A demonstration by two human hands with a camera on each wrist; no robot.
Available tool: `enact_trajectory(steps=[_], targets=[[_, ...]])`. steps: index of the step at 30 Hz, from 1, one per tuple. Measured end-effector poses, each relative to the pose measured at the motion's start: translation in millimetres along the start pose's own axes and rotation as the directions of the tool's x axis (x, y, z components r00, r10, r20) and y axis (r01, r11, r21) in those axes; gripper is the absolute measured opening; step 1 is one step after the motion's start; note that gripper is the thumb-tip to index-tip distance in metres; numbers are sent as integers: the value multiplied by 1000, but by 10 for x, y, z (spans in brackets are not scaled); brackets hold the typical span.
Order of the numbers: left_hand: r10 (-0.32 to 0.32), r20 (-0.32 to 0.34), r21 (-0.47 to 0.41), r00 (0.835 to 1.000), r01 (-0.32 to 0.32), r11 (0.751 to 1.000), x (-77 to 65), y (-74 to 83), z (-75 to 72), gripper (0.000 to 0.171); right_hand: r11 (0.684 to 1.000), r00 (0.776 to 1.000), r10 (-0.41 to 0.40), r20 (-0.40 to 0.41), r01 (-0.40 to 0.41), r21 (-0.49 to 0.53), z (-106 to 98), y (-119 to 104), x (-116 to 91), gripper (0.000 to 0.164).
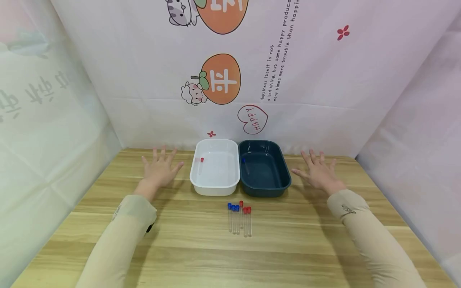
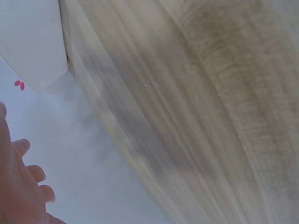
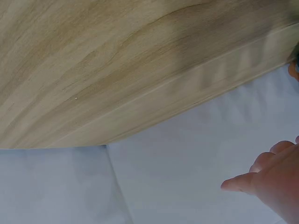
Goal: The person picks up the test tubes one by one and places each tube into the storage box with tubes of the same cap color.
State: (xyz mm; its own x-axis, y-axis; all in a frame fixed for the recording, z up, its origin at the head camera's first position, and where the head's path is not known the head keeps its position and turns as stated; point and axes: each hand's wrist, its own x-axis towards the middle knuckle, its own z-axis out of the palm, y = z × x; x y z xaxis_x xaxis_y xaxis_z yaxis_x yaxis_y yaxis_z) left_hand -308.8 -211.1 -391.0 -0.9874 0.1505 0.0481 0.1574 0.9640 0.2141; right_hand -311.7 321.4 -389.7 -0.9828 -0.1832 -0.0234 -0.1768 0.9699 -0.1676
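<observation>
My left hand (image 1: 158, 172) is spread with straight fingers to the left of a white tray (image 1: 216, 191), holding nothing. On the other side, my right hand (image 1: 318, 174) spreads its fingers just right of a dark blue tray (image 1: 264, 192), also with nothing in it. Inside the white tray lies a clear tube with a red cap (image 1: 202, 160). The dark tray contains a tube with a blue cap (image 1: 243, 161). In front of the trays, several capped test tubes lie side by side: blue-capped tubes (image 1: 234, 220) on the left, red-capped tubes (image 1: 247, 223) on the right.
Both trays stand side by side at the back of the wooden table (image 1: 201, 256). A printed white cloth (image 1: 306, 124) hangs right behind the table's far edge, with more cloth along both sides. The left wrist view shows the white tray's corner (image 2: 32, 42).
</observation>
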Motion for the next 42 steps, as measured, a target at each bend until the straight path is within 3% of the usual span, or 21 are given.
enact_trajectory(steps=[10, 28, 42], targets=[[16, -5, -8, 1000, -16, 1000, 1, 24, 61, 72, 1000, 1000, -22, -9, 22, -15, -1, -4, -38, 99], [38, -22, -20, 999, -38, 999, -60, 108, 0, 75, 998, 997, -59, -51, 61, 22, -39, -39, -100, 93], [69, -26, -46, 997, -70, 997, -75, 203, -13, 70, 986, 986, -146, -82, 152, 64, -80, -91, -228, 85]])
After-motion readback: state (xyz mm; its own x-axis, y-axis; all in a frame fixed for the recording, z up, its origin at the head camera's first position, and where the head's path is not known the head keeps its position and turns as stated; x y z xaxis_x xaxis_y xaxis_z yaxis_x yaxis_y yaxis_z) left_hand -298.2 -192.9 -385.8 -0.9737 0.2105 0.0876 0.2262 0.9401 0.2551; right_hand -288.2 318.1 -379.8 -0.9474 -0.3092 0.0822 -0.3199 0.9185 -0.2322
